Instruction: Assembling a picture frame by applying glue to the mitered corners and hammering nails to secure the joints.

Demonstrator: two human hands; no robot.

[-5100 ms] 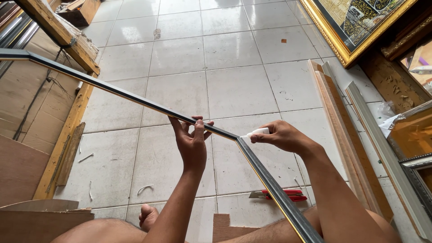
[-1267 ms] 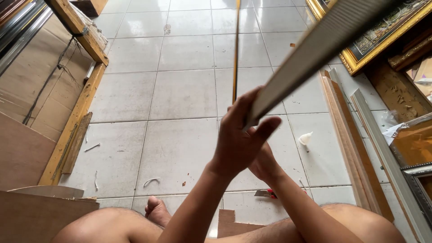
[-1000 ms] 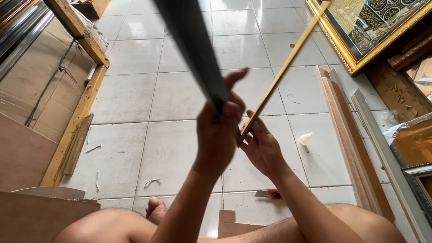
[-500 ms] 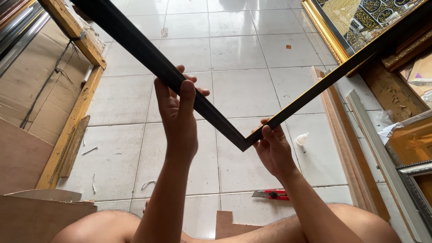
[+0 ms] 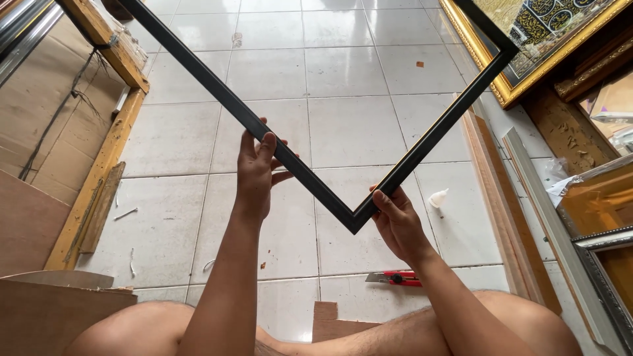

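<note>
While I sit on the tiled floor [image 5: 369,72], the biggest thing before me is the black frame [image 5: 316,181], held up in the air above my knees. Three of its rails show: one climbs up and away past my left hand, one climbs right from the joined corner, and a third cuts across at the top right, meeting the second in another corner. The fourth side is out of view, so I cannot tell whether the frame is closed all round.

My left hand [image 5: 258,173] is wrapped round the left rail from below, fingers shut over its top edge. My right hand [image 5: 394,221] pinches the right rail just beside the lowest corner, thumb and fingers closed on it. That corner looks tight and square, so I judge the joining there done; what is left, if anything, I cannot read from here.

Below my right grip a red cutter [image 5: 395,279] lies on the floor. Right of it a small white scrap [image 5: 438,198] rests on a tile. Farther right and above, a gilt picture [image 5: 547,36] leans.
</note>
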